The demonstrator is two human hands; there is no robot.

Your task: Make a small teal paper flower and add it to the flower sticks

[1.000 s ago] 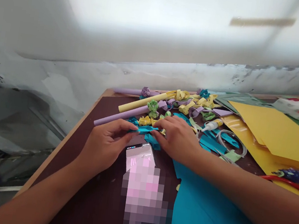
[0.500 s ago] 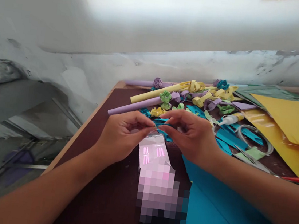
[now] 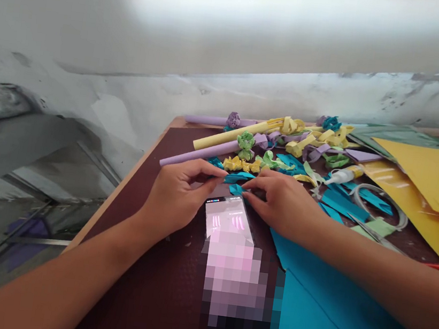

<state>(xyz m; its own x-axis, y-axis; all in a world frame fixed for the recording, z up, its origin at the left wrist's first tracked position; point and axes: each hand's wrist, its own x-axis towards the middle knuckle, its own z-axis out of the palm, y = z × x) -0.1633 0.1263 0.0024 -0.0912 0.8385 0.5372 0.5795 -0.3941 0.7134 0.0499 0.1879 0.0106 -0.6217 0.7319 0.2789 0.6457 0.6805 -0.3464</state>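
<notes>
Above the top end of the phone, my left hand is closed, thumb and index finger pinched together. Whatever lies between those fingertips is too small to make out. A blue paper piece lies just beyond them. On the other side, my right hand pinches the edge of a small folded blue paper piece. Between my wrists the phone rests on the dark table, its screen lit with pink strokes and its lower part blurred out.
Behind my hands lie paper tubes, green crumpled paper flowers and yellow paper flowers. Rightward are a glue bottle, scissors, a coiled clear tube and yellow sheets. A blue sheet lies under my right forearm.
My fingertips have moved apart. The blue strip that stretched between both hands no longer spans them, and a small folded blue piece shows at my right fingertips.
</notes>
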